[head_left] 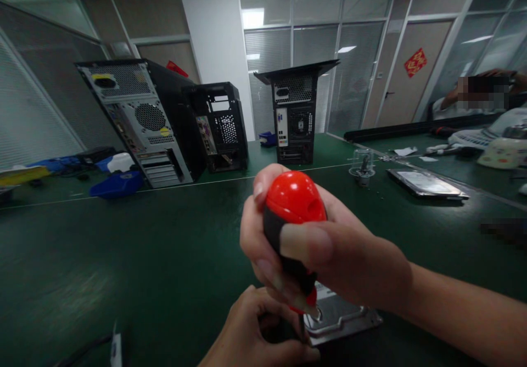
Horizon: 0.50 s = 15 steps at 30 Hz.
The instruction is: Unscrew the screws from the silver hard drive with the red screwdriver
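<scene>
- The screwdriver point(294, 202), with its red and black handle, stands upright, tip down on a silver hard drive point(343, 317) at the near edge of the green table point(123, 257).
- The right hand point(346, 252) has its fingers point(307, 243) wrapped tight around the handle.
- The left hand point(255, 334) is curled just beside the shaft.
- The shaft is mostly hidden, so I cannot tell whether the left hand pinches it.

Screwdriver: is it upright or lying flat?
Upright: the right hand grips the screwdriver with its red cap up and shaft pointing down at the drive, left hand beside the shaft.
</scene>
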Available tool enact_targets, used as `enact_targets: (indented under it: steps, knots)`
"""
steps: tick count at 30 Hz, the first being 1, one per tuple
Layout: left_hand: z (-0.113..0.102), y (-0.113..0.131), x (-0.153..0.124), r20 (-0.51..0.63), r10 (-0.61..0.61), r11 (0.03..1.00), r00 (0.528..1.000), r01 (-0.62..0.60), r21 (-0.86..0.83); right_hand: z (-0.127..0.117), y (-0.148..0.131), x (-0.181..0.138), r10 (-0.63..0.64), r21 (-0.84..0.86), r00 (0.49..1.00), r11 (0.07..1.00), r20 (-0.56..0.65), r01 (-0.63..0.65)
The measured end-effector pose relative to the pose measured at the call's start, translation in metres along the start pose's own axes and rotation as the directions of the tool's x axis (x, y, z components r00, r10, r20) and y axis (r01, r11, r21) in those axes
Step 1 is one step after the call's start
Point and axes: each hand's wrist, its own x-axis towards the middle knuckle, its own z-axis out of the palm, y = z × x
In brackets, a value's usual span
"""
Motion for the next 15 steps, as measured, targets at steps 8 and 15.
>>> enact_targets:
  steps: [8,15]
  knots:
    - [-0.0006,-0.0010,0.0034,0.026,0.007,1.000,1.000,-0.007,0.011,-0.0006,-0.0082,-0.0053,-0.021,0.026,0.996,0.999,0.081,0.019]
    - [0.0005,-0.0006,-0.0019,-0.025,-0.080,0.997,0.996,0.080,0.003,0.0013,-0.0088,-0.0038,0.012,0.071,0.997,0.997,0.071,-0.017]
